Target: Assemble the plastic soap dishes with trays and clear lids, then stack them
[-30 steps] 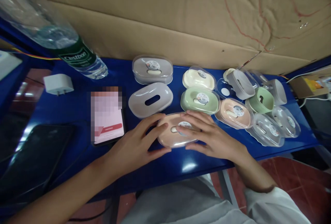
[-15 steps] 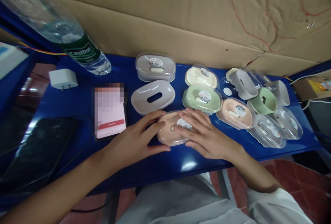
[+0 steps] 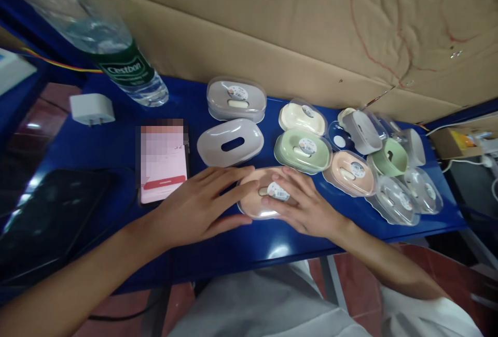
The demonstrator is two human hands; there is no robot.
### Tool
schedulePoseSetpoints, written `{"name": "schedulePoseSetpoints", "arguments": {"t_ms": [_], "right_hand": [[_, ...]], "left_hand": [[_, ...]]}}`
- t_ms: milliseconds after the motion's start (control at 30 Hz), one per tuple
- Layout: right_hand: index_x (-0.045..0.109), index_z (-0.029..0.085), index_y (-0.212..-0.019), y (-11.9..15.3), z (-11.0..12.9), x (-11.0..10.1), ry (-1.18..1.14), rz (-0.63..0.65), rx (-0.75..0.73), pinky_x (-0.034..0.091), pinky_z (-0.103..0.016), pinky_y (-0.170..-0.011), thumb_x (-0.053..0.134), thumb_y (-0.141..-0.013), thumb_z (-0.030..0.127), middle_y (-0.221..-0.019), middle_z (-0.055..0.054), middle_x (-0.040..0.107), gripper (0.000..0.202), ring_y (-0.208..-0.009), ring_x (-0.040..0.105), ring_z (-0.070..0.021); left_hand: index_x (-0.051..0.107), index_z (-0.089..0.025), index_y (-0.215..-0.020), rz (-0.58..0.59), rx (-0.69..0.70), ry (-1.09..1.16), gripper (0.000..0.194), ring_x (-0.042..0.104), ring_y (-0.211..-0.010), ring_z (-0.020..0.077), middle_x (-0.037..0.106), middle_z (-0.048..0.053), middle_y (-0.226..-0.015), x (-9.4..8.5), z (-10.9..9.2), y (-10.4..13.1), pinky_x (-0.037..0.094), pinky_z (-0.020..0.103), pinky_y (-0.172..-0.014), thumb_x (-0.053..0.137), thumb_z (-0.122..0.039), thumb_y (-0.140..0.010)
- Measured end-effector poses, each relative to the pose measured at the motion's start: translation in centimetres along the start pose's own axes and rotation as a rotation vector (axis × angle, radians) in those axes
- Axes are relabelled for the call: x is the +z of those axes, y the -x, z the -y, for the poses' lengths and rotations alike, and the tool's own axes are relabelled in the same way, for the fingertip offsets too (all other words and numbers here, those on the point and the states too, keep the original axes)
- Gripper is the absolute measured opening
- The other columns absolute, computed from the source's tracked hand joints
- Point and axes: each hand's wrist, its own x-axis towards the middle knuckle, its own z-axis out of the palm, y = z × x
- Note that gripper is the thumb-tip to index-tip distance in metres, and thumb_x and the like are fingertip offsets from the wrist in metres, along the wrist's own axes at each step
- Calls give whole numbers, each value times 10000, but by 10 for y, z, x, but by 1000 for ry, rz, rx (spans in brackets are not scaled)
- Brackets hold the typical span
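Compared with one second ago, the fingers of the left hand (image 3: 200, 199) have moved further across the clear lid of the peach case (image 3: 266, 175), while the right hand (image 3: 313, 205) stays over the other end. The other things seem to keep their places; only the view has shifted slightly.

The peach case lies on the blue table (image 3: 268, 251), between the two hands. Each hand holds one end, with fingers on top and thumb at the near side; how firmly they press, I cannot tell.

In my judgement, the smooth lid could slip under the fingertips if the pressure is uneven, and the case would then turn or slide. A hard push on only one end could tip it. If it slides toward the body, the near table edge is not far.

Just beyond the left hand lies a lavender shell (image 3: 210, 145) with a slot, so a forward movement could knock it. Beyond the right fingers, the green case (image 3: 286, 144) is close, and a second peach case (image 3: 336, 168) blocks the way to the right. The phone (image 3: 165, 145) lies beside the left hand, which partly overlaps its near corner; an outward swing could push it. The water bottle (image 3: 128, 70) stands farther beyond.
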Motion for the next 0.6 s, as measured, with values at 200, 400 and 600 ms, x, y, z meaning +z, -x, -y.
{"name": "schedulePoseSetpoints", "arguments": {"t_ms": [200, 400, 600], "right_hand": [[618, 299, -1599, 9, 25, -7, 100, 37, 67, 491, -639, -1223, 646, -1102, 281, -1714, -142, 521, 498, -1699, 288, -411], [673, 297, -1521, 6, 35, 2, 113, -54, 8, 248, -631, -1393, 657, -1066, 147, -1547, -80, 680, 479, -1646, 416, -297], [638, 285, -1566, -24, 25, 1, 196, 24, -10, 278, -519, -1413, 561, -1059, 74, -1637, -70, 631, 554, -1668, 407, -223]], "left_hand": [[630, -117, -1447, -60, -266, -392, 383, 727, -1302, 405, 730, 227, -1436, -7, 0, -7, 540, 598, -1096, 649, -188, -1071], [702, -187, -1344, -59, -337, -352, 248, 773, -1244, 346, 816, 109, -1305, -8, 18, -4, 622, 546, -1057, 611, -189, -1113], [665, -214, -1481, -391, -255, -198, 472, 768, -1280, 274, 778, 71, -1405, -37, 6, -11, 624, 475, -1175, 768, -130, -1027]]}}
